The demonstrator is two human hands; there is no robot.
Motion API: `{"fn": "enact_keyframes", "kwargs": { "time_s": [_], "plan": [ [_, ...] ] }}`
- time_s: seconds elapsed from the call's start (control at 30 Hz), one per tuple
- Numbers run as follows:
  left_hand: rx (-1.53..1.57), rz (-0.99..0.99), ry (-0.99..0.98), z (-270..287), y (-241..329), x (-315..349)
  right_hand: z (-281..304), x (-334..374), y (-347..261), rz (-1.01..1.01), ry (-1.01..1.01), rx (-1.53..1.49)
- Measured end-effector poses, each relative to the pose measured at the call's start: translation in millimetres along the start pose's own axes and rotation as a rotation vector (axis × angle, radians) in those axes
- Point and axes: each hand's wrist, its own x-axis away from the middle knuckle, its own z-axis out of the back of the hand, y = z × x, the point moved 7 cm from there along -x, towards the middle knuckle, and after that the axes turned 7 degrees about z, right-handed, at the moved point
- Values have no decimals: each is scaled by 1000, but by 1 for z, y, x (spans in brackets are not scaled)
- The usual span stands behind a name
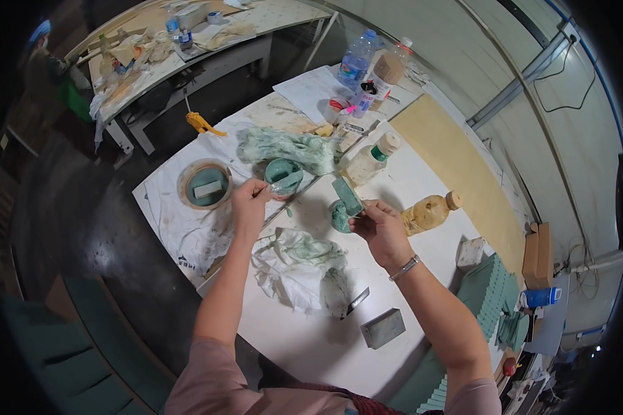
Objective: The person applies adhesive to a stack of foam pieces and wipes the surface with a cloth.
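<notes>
My left hand (250,196) is closed in a pinch on a flat, green-smeared scraper (287,182), which reaches over a small bowl (280,167) of green paste. Between the fingers and thumb of my right hand (383,227) is a green rectangular block (347,196), held tilted above the table. Just below that block sits a green lump (340,217), partly covered; I cannot tell whether they touch. Left of my left hand, a round basin (185,188) contains greenish liquid and a pale block (208,189). A crumpled white cloth (303,270) with green stains lies between my forearms.
Near me lie a grey block (383,328) and a small dark blade (358,301). Bottles stand beyond my right hand, including a yellowish one (429,213) and a clear one (371,162). Stacked green pieces (486,294) line the right side. Another person (52,83) is at the far left.
</notes>
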Motion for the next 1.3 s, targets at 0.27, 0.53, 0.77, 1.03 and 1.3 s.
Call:
{"fn": "enact_keyframes", "kwargs": {
  "time_s": [0.27, 0.53, 0.77, 1.03, 1.3],
  "plan": [
    [-169, -37, -7, -12, -17, -27, 38, 46, -7, -43, 31, 9],
    [22, -44, 22, -7, -6, -13, 64, 85, -25, -34, 100, -13],
    [-307, -48, -224, -96, -14, 38, 67, 105, -20, -22, 97, -82],
    [-660, -400, -293, -108, 66, 103, 71, 140, -11, -21, 138, -199],
    [504, 571, -1153, -176, 57, 232, 64, 191, 7, -9, 118, -498]
  ]
}}
